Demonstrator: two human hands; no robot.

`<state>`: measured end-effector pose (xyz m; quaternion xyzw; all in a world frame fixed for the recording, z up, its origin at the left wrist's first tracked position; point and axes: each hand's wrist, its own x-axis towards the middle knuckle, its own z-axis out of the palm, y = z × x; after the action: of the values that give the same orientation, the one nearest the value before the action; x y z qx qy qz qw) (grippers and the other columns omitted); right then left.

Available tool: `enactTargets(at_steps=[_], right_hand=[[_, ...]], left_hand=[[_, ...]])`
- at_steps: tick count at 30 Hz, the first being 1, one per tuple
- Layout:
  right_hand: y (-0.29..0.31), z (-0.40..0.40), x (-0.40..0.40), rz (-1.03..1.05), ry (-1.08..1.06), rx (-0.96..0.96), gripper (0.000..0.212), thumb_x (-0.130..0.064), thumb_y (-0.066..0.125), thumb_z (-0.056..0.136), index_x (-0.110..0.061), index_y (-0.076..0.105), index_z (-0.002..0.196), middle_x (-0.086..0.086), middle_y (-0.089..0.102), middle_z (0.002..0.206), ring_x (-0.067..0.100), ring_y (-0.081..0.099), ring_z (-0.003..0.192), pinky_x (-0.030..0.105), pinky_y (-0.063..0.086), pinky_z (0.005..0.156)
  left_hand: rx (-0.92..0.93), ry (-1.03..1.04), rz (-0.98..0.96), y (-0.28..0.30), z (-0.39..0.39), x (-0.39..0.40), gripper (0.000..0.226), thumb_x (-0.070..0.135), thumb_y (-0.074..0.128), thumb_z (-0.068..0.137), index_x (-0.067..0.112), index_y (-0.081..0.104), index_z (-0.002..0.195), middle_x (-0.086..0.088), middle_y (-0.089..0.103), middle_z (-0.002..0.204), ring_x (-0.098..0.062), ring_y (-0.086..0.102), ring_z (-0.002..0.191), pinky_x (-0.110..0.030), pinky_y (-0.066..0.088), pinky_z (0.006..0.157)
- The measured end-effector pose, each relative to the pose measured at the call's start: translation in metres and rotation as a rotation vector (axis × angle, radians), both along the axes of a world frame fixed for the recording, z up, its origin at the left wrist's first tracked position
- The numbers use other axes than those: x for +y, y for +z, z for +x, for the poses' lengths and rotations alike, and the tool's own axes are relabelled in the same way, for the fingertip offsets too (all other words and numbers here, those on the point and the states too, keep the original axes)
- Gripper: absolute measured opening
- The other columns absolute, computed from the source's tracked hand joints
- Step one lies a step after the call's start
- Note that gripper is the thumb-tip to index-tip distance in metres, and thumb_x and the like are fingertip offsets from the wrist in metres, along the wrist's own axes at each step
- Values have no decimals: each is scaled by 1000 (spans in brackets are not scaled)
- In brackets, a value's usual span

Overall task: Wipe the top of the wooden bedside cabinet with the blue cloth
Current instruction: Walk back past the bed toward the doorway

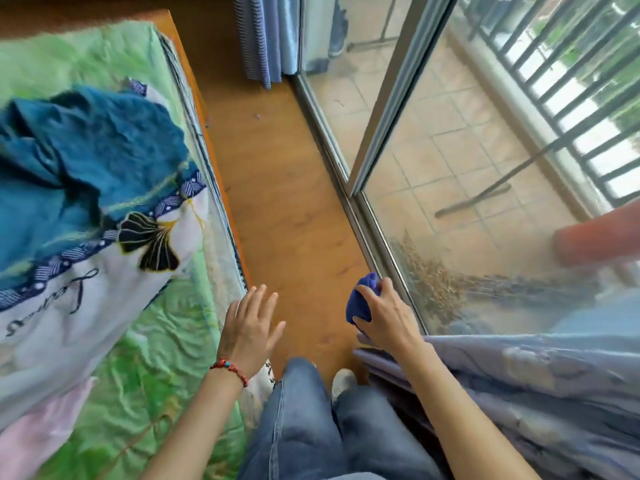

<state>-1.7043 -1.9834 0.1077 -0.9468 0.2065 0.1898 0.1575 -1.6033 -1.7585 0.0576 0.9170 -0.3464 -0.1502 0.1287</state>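
My right hand (pixel 386 318) is closed around a bunched blue cloth (pixel 362 299), held low over the wooden floor beside the glass door. My left hand (pixel 250 327), a red bead bracelet on its wrist, hovers with fingers spread and nothing in it, just off the bed's edge. No wooden bedside cabinet shows in this view. My jeans-clad legs (pixel 311 427) and one white shoe are below the hands.
A bed (pixel 131 358) with a green cover and a teal-and-white quilt (pixel 86 161) fills the left. A narrow strip of wooden floor (pixel 277 188) runs between the bed and the sliding glass door (pixel 388 109). Blue curtains (pixel 536 386) hang at right and at the far end.
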Motion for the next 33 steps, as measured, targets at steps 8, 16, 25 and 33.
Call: enactTargets(at_steps=[8, 16, 25, 33], right_hand=[[-6, 92, -45, -14, 136, -26, 45, -30, 63, 81, -14, 48, 120, 13, 41, 111, 32, 50, 93, 31, 39, 60], [-2, 211, -119, -13, 227, -24, 50, -34, 62, 82, -16, 44, 125, 12, 40, 116, 31, 50, 95, 30, 38, 59], [17, 359, -172, -8, 317, -61, 52, -35, 62, 83, -17, 41, 127, 12, 38, 117, 32, 51, 97, 38, 48, 68], [18, 511, -173, -3, 324, -106, 50, -33, 62, 83, -17, 42, 126, 11, 36, 119, 32, 50, 100, 39, 51, 69]], left_hand=[[40, 140, 53, 0, 68, -25, 56, 39, 38, 83, -1, 63, 113, -24, 59, 117, -38, 57, 107, -51, 47, 85], [11, 256, 100, 10, 161, -90, 57, 43, 36, 83, 3, 63, 113, -21, 60, 118, -36, 58, 107, -52, 46, 84], [-48, 333, 65, 32, 284, -137, 57, 43, 37, 83, 3, 62, 114, -20, 59, 119, -36, 58, 108, -53, 46, 83], [-106, 313, 48, 33, 430, -139, 59, 46, 35, 85, 3, 60, 118, -21, 58, 121, -35, 56, 111, -54, 45, 88]])
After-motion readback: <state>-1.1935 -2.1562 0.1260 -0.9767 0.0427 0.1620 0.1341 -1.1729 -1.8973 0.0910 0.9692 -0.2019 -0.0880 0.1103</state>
